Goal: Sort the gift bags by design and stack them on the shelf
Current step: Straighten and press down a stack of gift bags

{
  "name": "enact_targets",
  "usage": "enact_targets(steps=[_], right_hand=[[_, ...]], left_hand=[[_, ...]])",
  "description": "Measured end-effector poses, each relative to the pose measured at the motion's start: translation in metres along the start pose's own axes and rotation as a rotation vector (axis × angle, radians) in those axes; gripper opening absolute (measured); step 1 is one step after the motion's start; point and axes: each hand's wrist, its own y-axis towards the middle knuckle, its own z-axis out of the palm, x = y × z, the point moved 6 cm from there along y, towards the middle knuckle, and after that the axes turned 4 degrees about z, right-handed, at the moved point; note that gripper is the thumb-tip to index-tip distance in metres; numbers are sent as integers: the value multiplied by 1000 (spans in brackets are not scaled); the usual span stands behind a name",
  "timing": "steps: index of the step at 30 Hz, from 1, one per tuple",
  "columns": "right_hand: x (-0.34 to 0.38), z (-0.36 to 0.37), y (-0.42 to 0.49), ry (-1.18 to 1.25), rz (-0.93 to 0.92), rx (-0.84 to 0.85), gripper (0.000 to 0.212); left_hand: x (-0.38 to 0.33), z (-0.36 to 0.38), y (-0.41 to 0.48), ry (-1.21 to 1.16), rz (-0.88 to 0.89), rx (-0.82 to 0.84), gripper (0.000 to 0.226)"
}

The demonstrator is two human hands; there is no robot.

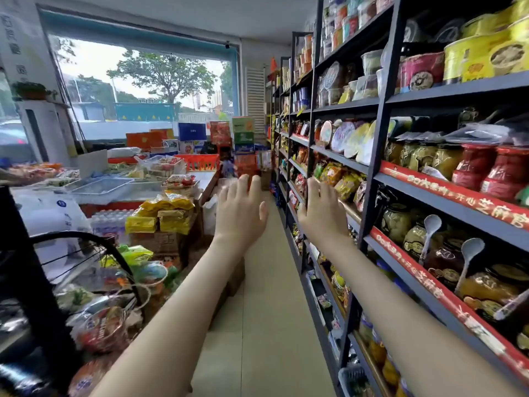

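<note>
While both bare arms reach forward up the middle of the frame, the left hand and the right hand hang in the air with fingers straight and spread, backs toward the camera. Neither one grips or touches anything, and the fingertips are blurred. The left hand is over the pale tiled floor of the aisle. The right hand is just in front of the dark metal shelf that fills the right side of the frame, near a row of snack packets.

The shelf carries yellow tins at upper right and red jars below them. Lower still are glass jars with white spoons on their fronts. Red strips with yellow writing run along two board edges. Which of the goods, if any, are gift bags cannot be told from this view.

At centre left, yellow packets lie stacked on cardboard boxes, beside a surface with trays and a red basket. A large window at upper left shows trees.
</note>
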Motion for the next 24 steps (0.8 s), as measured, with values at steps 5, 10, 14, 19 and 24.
enact_targets(steps=[5, 10, 14, 19, 24], right_hand=[[-10, 80, 41, 23, -2, 72, 50], [-14, 173, 111, 65, 16, 73, 53], [-16, 245, 191, 77, 56, 95, 54], [-31, 321, 287, 30, 115, 134, 55], [-73, 405, 363, -15, 166, 144, 56]], left_hand=[[26, 78, 24, 23, -16, 64, 55], [68, 174, 78, 48, -8, 91, 55], [104, 254, 137, 57, 8, 125, 56], [134, 352, 217, 40, 80, 172, 56], [149, 463, 281, -44, 112, 186, 58]])
